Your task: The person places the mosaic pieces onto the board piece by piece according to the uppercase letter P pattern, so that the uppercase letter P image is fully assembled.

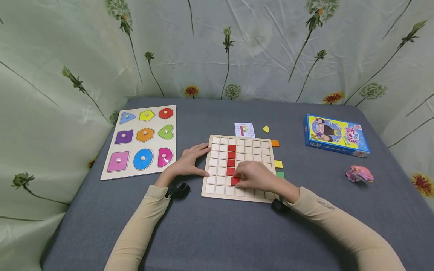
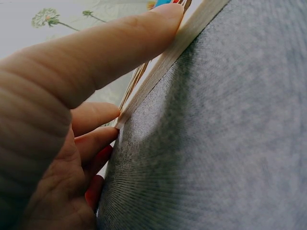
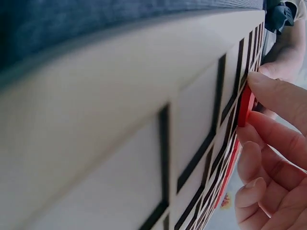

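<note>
A pale wooden grid board [image 1: 220, 196] lies on the table, with a column of several red tiles [image 1: 231, 163] set in its cells. My right hand [image 1: 255, 176] pinches another red tile [image 3: 245, 105] between thumb and fingers, just below that column; in the right wrist view it stands tilted against the grid. Whether it touches the bottom of a cell I cannot tell. Along the board's left edge, my left hand [image 1: 185, 162] rests with thumb and fingers spread, touching the rim. The left wrist view shows that thumb [image 2: 129, 45] against the wooden side.
At left lies a shape puzzle board [image 1: 131, 148] with knobbed pieces. Behind the grid are a printed pattern card [image 1: 245, 130] and a yellow wedge [image 1: 266, 129]. Orange [image 1: 275, 143], yellow [image 1: 278, 164] and green [image 1: 280, 175] pieces show beside it. A blue box [image 1: 335, 135] and pink toy [image 1: 360, 174] are right.
</note>
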A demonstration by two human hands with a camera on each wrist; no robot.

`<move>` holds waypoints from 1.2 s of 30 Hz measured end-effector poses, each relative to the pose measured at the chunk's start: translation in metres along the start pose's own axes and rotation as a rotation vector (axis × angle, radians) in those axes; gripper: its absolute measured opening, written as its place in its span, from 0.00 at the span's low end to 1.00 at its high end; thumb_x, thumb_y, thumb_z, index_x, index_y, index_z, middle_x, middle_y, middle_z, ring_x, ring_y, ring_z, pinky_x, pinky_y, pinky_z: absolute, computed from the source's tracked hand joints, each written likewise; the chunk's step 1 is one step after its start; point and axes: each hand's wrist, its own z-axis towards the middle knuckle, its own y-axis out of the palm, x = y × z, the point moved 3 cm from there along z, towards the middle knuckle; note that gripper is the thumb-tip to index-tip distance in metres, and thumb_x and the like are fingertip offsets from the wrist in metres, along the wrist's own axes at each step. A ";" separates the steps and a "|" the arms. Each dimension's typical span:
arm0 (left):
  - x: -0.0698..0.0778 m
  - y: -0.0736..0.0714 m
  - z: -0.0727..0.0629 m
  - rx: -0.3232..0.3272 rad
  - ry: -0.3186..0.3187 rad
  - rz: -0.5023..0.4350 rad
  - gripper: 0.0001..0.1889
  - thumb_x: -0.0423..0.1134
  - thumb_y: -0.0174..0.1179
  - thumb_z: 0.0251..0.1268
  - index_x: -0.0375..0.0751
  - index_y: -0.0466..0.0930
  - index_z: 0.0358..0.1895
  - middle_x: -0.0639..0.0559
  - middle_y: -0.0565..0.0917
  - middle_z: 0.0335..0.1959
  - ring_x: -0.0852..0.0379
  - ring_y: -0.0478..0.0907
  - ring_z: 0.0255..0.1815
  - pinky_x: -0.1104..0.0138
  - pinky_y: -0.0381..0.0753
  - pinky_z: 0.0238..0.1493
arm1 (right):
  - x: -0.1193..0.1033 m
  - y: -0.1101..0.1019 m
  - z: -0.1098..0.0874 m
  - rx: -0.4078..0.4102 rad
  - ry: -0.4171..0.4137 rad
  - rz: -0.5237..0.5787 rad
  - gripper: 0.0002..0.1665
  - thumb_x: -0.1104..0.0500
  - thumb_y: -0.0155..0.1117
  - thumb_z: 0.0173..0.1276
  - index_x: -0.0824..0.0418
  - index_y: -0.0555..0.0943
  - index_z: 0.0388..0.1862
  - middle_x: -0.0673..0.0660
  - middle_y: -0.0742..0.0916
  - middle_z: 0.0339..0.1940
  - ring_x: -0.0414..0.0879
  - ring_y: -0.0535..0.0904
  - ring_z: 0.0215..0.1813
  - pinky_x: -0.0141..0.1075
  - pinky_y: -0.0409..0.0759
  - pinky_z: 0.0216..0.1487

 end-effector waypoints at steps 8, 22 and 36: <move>-0.001 0.001 0.001 0.002 0.006 0.001 0.48 0.50 0.71 0.45 0.41 0.58 0.71 0.44 0.56 0.75 0.44 0.49 0.76 0.44 0.50 0.64 | -0.004 0.000 0.006 -0.007 -0.012 -0.010 0.10 0.53 0.74 0.49 0.55 0.85 0.29 0.46 0.82 0.25 0.33 0.69 0.26 0.25 0.67 0.29; -0.003 0.002 0.001 0.006 0.006 0.003 0.48 0.51 0.71 0.45 0.42 0.58 0.71 0.44 0.56 0.75 0.45 0.50 0.76 0.44 0.51 0.65 | -0.005 0.003 0.013 -0.010 -0.005 0.005 0.12 0.51 0.75 0.48 0.55 0.85 0.29 0.46 0.84 0.26 0.33 0.70 0.26 0.25 0.67 0.28; -0.002 0.001 0.002 0.005 0.012 0.003 0.48 0.50 0.71 0.45 0.40 0.58 0.71 0.44 0.56 0.75 0.45 0.50 0.76 0.44 0.51 0.65 | -0.002 0.002 0.011 -0.029 0.025 0.072 0.11 0.55 0.73 0.51 0.56 0.85 0.35 0.47 0.84 0.27 0.34 0.68 0.26 0.25 0.66 0.30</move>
